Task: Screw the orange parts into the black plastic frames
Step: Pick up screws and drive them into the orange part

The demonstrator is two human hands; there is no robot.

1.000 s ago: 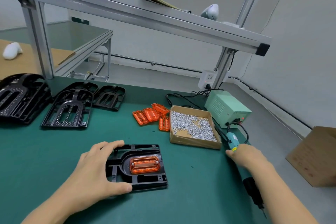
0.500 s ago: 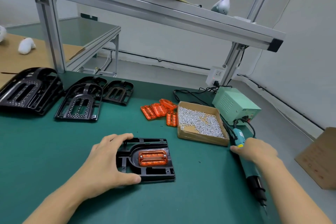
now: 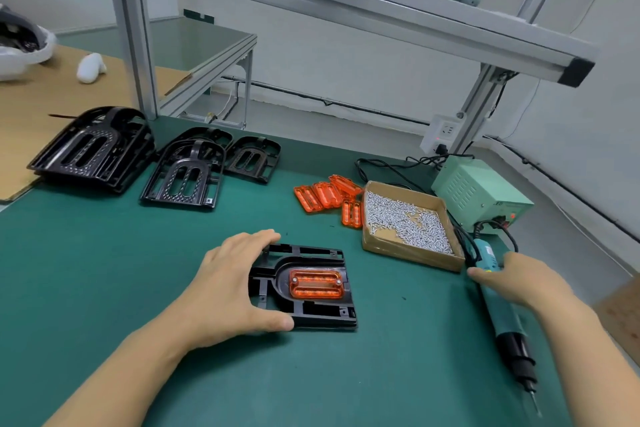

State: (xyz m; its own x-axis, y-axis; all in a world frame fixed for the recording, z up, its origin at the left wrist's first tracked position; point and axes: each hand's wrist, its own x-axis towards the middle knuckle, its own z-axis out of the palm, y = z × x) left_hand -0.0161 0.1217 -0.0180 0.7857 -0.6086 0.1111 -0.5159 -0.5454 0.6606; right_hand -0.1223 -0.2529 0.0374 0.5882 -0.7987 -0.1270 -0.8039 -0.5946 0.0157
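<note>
Right, the black plastic frame lies flat on the green desk just below centre, with an orange part seated in its recess and two small screw heads showing at the part's ends. The left hand clamps the frame from its nine o'clock side, fingers hooked over the far left corner, thumb pressed against the near edge, so that grip is closed around the frame.

Over at three o'clock, the right hand lies on top of the teal electric screwdriver, which rests on the desk with its black nose and bit pointing toward five o'clock; the fingers curve over the body, but whether they wrap fully around it I cannot tell.

At one o'clock from the frame sits a cardboard box of screws, and touching its left side a loose cluster of spare orange parts. Beyond the box stands a pale green power supply. Toward ten and eleven o'clock, stacks of black frames wait near the desk's far edge.
</note>
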